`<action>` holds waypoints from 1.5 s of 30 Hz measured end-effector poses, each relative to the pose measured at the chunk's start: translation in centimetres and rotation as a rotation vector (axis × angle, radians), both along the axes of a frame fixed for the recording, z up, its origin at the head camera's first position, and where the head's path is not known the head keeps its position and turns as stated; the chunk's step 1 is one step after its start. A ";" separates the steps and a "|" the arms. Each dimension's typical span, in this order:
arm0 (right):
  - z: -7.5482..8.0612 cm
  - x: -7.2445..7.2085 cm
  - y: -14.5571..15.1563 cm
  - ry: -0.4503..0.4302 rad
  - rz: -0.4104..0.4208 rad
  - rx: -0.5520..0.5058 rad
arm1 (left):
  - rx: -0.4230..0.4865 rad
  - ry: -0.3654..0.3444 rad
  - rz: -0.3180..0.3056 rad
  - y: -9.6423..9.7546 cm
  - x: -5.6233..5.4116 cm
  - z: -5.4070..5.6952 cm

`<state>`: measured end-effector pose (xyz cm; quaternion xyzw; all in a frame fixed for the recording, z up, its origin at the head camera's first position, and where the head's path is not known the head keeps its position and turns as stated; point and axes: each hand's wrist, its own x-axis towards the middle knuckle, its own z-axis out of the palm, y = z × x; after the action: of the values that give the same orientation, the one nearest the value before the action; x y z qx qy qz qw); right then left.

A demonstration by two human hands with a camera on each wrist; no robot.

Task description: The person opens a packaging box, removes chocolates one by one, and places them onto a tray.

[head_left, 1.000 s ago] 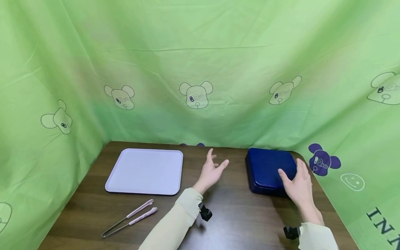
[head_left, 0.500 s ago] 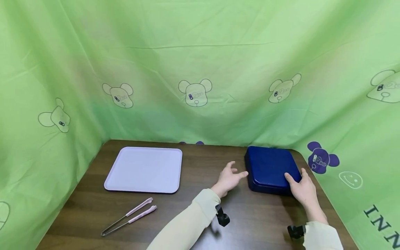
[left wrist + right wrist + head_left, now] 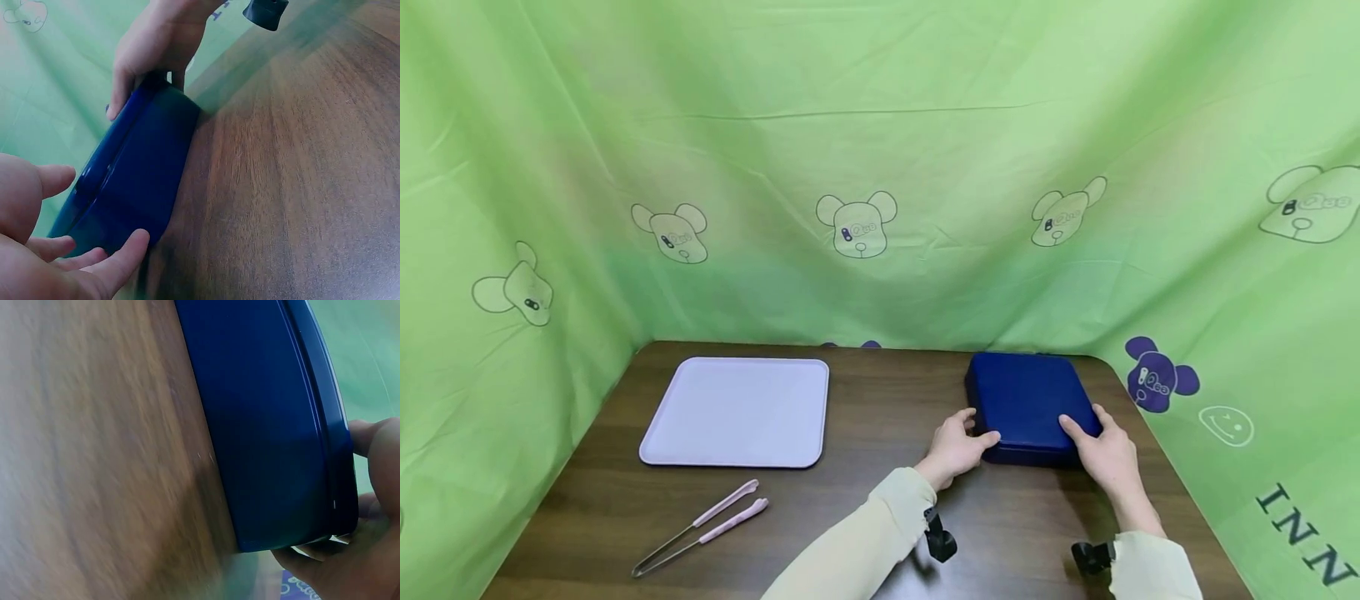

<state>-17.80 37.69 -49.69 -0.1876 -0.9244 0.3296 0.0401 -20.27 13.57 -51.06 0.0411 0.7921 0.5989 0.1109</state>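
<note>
Tabletop of dark brown wood grain (image 3: pixel 1015 517) lies before you, and near its far right corner sits a dark blue, rectangular box with rounded corners (image 3: pixel 1028 398), lid down, flat on the wood. Both of your hands are at it. Your right hand (image 3: pixel 1110 458) holds the front right corner: the thumb lies on top of the lid, and the fingers wrap the right side, as your right wrist view also shows. Your left hand (image 3: pixel 956 448) is at the front left corner with its fingers spread and relaxed, the thumb by the lid's edge and the other fingers along the left side; you cannot tell for certain from your left wrist view whether each fingertip touches. A seam runs round the box just beneath its top.

Well to the left of the box you have a pale lavender, shallow rectangular tray (image 3: pixel 737 412). Nearer to you than the tray lie metal tongs with pale pink ends (image 3: pixel 733 522), their two arms apart, the bent metal end pointing toward you and to the left. Cream sleeves (image 3: pixel 861 537) cover your forearms, with a small black device (image 3: pixel 941 537) at each wrist. Behind everything hangs a light green fabric curtain printed with bear heads (image 3: pixel 917 304).
</note>
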 end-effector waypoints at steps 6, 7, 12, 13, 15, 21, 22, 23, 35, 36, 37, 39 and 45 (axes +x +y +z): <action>0.1 0.0 -1.4 -0.009 0.007 0.009 | -0.066 0.028 0.009 -1.0 -0.1 0.1; 0.1 0.0 -1.6 -0.010 0.007 0.012 | -0.061 0.027 0.007 -1.2 -0.1 0.2; -0.1 0.2 -2.7 0.000 0.009 0.018 | -0.085 0.051 0.006 -2.4 -0.2 0.0; -0.2 0.2 -2.9 0.006 0.011 0.021 | -0.093 0.054 0.006 -2.6 -0.2 -0.1; -0.3 0.3 -3.5 0.022 0.016 0.029 | -0.112 0.068 0.000 -3.3 -0.2 -0.1; -0.5 0.4 -5.4 0.048 0.062 0.054 | -0.141 0.059 -0.041 -5.9 0.0 0.1; -0.5 0.4 -5.7 0.048 0.073 0.058 | -0.144 0.053 -0.047 -6.3 0.0 0.2; -0.5 0.4 -6.0 0.047 0.084 0.062 | -0.146 0.052 -0.054 -6.8 0.0 0.2; -0.2 -0.3 -10.1 0.084 0.167 0.118 | -0.159 0.069 -0.037 -11.4 0.1 0.3; -0.3 -0.4 -10.5 0.085 0.169 0.119 | -0.150 0.060 -0.035 -11.7 0.1 0.3; -0.3 -0.4 -10.8 0.088 0.170 0.118 | -0.142 0.054 -0.035 -12.1 0.2 0.2; -0.4 -0.4 -11.5 0.096 0.173 0.118 | -0.138 0.055 -0.031 -12.7 0.2 0.1; -0.5 -0.5 -13.5 0.124 0.186 0.122 | -0.130 0.064 -0.020 -14.6 0.8 0.2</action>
<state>-18.30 24.21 -50.17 -0.0778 -0.9519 0.2860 0.0777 -19.46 -1.04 -50.84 0.0609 0.8320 0.5433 0.0941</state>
